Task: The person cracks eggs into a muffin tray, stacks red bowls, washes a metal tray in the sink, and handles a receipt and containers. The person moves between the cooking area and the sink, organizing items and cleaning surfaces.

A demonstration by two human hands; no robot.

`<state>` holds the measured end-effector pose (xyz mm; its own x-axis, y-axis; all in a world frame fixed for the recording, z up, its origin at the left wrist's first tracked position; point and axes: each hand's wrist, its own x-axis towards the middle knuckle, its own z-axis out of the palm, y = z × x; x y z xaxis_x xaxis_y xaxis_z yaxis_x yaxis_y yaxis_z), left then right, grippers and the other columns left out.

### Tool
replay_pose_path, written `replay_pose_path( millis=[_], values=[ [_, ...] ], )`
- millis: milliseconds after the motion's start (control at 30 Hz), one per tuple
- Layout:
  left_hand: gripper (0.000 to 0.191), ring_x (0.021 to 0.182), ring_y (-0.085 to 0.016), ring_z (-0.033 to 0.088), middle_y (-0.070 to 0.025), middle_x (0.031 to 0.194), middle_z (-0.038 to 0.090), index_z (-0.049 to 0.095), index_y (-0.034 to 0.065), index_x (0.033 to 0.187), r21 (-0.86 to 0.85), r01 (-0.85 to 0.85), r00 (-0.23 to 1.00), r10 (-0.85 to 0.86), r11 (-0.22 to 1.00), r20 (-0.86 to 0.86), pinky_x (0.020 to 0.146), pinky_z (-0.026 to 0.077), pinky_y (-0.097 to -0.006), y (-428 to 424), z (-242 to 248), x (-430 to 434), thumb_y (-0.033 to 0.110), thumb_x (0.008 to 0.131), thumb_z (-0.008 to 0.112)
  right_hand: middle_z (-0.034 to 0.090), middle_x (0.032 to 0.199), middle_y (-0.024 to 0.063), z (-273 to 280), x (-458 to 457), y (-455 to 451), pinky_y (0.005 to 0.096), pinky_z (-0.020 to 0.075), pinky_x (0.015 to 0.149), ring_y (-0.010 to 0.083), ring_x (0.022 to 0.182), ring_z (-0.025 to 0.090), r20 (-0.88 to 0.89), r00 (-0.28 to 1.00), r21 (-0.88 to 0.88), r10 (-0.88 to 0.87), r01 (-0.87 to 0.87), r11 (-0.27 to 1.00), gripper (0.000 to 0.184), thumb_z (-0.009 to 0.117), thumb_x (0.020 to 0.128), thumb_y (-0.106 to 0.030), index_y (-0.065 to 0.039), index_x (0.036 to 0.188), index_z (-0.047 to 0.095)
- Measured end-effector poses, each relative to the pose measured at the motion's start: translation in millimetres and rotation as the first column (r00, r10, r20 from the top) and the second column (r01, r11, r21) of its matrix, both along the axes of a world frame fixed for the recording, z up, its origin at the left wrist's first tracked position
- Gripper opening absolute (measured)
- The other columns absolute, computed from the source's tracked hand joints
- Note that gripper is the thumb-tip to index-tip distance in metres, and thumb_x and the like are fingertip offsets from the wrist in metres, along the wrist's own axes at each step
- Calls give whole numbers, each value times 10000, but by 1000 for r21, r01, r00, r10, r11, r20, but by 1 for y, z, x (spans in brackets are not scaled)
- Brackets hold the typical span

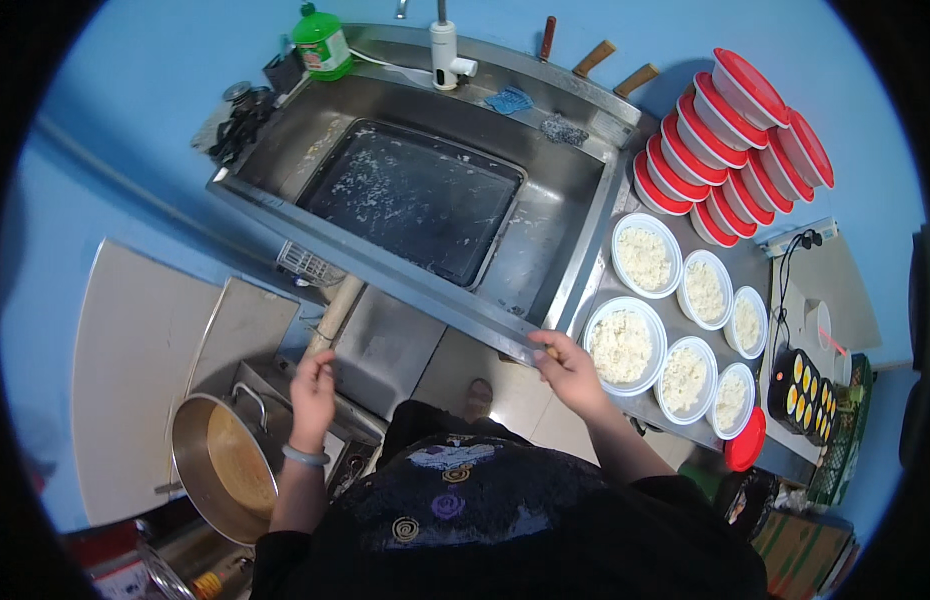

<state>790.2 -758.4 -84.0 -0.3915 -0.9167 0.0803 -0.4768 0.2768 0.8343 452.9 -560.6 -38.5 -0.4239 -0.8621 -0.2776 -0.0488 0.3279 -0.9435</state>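
Observation:
My left hand is raised with its fingers loosely bent and nothing visible in it. Near it are a pale pipe and a large steel pot with brown liquid inside. My right hand is by the front rim of the steel sink, thumb and forefinger apart. A small brownish spot shows between those fingers; I cannot tell whether it is an object or another finger. Beside this hand stand several white plastic bowls of cooked rice, without lids. A dark rectangular tray lies in the sink.
Stacked bowls with red lids stand at the wall. A black egg tray with halved eggs and a loose red lid are farther right. Behind the sink are a white faucet, a green bottle and wooden-handled knives.

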Motion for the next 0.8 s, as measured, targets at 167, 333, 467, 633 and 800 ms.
replay_pose_path(
  millis=[167, 333, 467, 633, 800],
  values=[
    [262, 988, -270, 582, -161, 1095, 600, 578, 8, 1126, -186, 148, 987, -133, 971, 95, 848, 460, -325, -144, 7, -43, 38, 871, 525, 589, 883, 44, -33, -8, -54, 235, 463, 697, 94, 751, 552, -27, 998, 166, 50, -45, 985, 338, 572, 911, -116, -70, 1240, 511],
    [434, 1091, -355, 530, -208, 1195, 550, 501, 31, 1253, -26, 219, 904, -193, 975, 381, 916, 434, -380, -320, -36, -102, 133, 839, 585, 602, 968, 41, -49, -17, -99, 234, 479, 695, 89, 766, 573, -117, 985, 204, -129, 151, 967, 331, 590, 889, -79, -67, 1216, 542],
    [627, 1217, -399, 445, -277, 1296, 468, 406, 11, 1350, 126, 188, 715, -224, 974, 663, 1029, 372, -409, -457, -107, -144, 286, 818, 589, 599, 1049, 139, -58, -13, -137, 298, 509, 730, 172, 765, 621, -169, 934, 319, -316, 355, 879, 344, 613, 856, -114, -55, 1192, 571],
    [755, 1233, -423, 430, -276, 1339, 424, 319, 9, 1391, 242, -82, 460, -179, 967, 870, 1040, 358, -449, -565, -195, -153, 353, 767, 567, 593, 1109, 165, -68, -3, -184, 332, 508, 763, 272, 845, 628, -268, 937, 403, -225, 321, 857, 372, 610, 842, -172, -57, 1195, 575],
    [674, 1148, -394, 526, -273, 1222, 539, 464, -19, 1293, 484, -188, 622, -278, 855, 732, 990, 400, -450, -608, -255, -139, 304, 716, 599, 589, 1080, 173, -70, 2, -211, 346, 506, 769, 286, 841, 627, -227, 956, 455, -184, 272, 848, 373, 610, 837, -168, -58, 1192, 575]
  ],
)
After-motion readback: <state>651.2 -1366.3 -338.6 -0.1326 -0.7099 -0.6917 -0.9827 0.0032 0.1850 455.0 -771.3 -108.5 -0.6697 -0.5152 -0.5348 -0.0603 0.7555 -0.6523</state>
